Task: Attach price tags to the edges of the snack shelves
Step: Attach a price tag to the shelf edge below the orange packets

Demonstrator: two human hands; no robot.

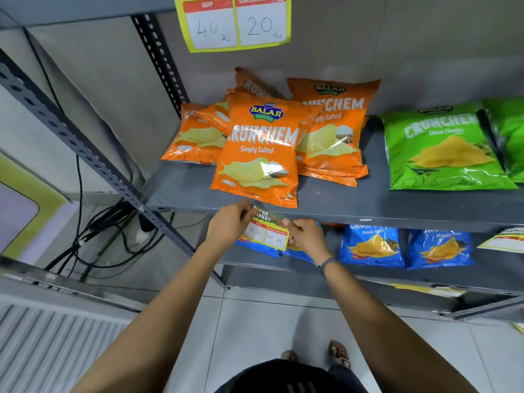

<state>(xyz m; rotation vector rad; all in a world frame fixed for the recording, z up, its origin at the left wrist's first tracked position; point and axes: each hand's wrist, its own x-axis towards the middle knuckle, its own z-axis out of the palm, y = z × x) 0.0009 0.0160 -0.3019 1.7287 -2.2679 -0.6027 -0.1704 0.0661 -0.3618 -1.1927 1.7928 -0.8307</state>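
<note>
Your two bare forearms reach out from the bottom of the view toward the front edge of the grey shelf (368, 211), with your sandalled feet (338, 354) on the pale floor tiles below. Your left hand (226, 225) pinches the upper left corner of a yellow price tag (266, 231), fingers closed on it, and your right hand (304, 235) grips the tag's right side in the same closed way; a dark band (329, 262) circles that wrist. Between both hands, the tag sits right at the shelf's front lip, its top part printed with a supermarket heading and its two white boxes carrying handwritten figures that are too blurred to read surely. Whether the tag already touches the lip, you cannot tell from here. Just above your hands, an orange chip bag (255, 154) lies flat with its lower edge overhanging the shelf front, and more orange bags (331, 129) are piled behind it. Green chip bags (442, 148) lie to the right on the same shelf. Blue chip bags (371, 245) rest on the shelf beneath, partly behind your hands. Higher up, another yellow tag (235, 22) hangs from the upper shelf edge, marked 40 and 20. Black cables (93, 231) trail on the floor to the left of the slotted upright (85, 154).
</note>
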